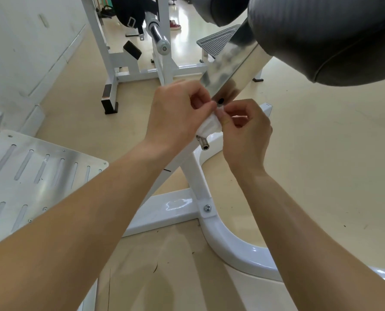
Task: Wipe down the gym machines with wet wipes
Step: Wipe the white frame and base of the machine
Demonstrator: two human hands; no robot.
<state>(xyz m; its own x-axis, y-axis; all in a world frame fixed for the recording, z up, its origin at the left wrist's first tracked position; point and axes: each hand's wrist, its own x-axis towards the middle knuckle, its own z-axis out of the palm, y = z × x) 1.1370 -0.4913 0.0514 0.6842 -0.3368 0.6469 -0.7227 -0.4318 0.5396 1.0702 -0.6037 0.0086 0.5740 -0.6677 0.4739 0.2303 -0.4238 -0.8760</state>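
Now pinching a small, crumpled white wet wipe [210, 127] w/ both: left hand [175, 113] fingers curled on its top edge, right hand [246, 129] thumb + forefinger nipping same edge. Bunched btwn palms, hanging below fingertips, just under chrome post [227, 68] end, above steel pin [202, 142] of white frame [178, 208].

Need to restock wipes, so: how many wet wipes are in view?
1. A white wet wipe, pinched between the left hand and the right hand, just below the lower end of the steel bar. Others may be hidden behind the hands.
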